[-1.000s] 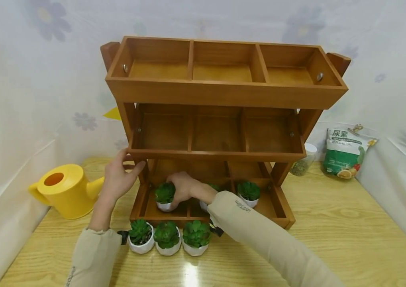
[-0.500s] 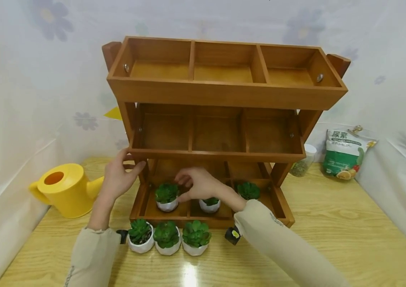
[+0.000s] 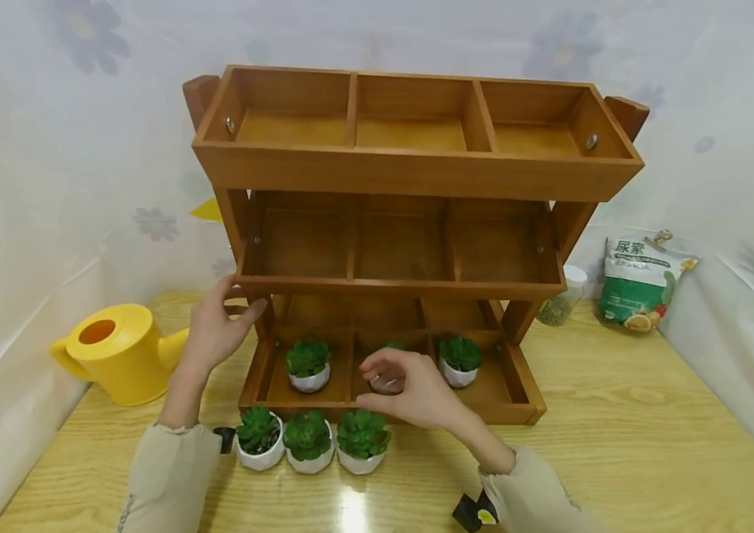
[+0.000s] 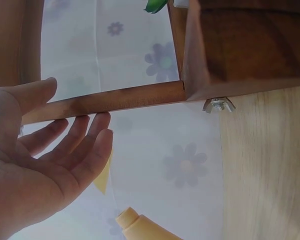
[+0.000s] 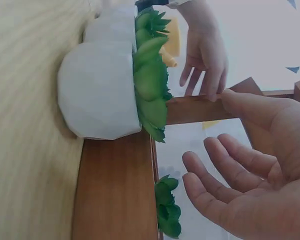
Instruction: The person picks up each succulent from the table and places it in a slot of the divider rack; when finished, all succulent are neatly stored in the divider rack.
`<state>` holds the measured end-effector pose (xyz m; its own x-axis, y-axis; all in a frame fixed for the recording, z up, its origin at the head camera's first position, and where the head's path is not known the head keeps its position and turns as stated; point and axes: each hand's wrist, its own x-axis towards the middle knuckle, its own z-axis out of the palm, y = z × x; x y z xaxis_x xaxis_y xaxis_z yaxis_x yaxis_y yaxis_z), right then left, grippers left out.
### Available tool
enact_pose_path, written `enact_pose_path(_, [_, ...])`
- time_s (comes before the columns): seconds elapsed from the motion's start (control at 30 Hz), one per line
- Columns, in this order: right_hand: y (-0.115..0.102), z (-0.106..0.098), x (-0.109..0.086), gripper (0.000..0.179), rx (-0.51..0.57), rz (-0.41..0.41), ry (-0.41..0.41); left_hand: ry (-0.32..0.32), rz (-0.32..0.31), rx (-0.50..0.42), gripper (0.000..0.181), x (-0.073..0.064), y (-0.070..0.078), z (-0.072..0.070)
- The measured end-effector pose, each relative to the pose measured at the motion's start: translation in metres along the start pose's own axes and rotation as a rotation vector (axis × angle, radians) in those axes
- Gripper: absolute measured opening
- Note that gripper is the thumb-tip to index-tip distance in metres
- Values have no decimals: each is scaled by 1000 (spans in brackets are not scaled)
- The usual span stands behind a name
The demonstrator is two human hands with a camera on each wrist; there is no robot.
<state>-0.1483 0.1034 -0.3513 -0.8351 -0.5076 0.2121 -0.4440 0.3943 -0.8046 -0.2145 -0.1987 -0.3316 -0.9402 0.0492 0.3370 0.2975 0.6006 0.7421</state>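
Note:
A three-tier wooden plant stand stands on the table. My left hand holds its left post, thumb on one side and fingertips on the other. My right hand hovers in front of the bottom tier with loosely bent fingers and nothing in them. Potted succulents sit in the bottom tier's left, middle and right compartments; the hand partly hides the middle one. Three more white-potted succulents, left, centre and right, line up before the stand.
A yellow watering can stands left of the stand. At the right are a lidded clear jar and a green-and-white bag closed with a clip. The upper two tiers are divided into three compartments each.
My right hand has let go of the succulent in the bottom left compartment and drawn back to the right and toward me. My left hand stays at the post.

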Motion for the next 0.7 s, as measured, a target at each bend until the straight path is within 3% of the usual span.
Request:
enact_pose_path(0.13, [6,3,-14,31,30,38,67,0,-5,3,49,0,0,0])
enact_pose_path(0.27, [8,4,-23,32,76,96,83,4,6,-1,49,0,0,1])
enact_pose_path(0.4, [10,6,-29,33,107,142,67,5,3,-4,47,-1,1,0])
enact_pose_path(0.7, [15,4,-45,36,113,160,42,2,2,-3,47,-1,0,0])
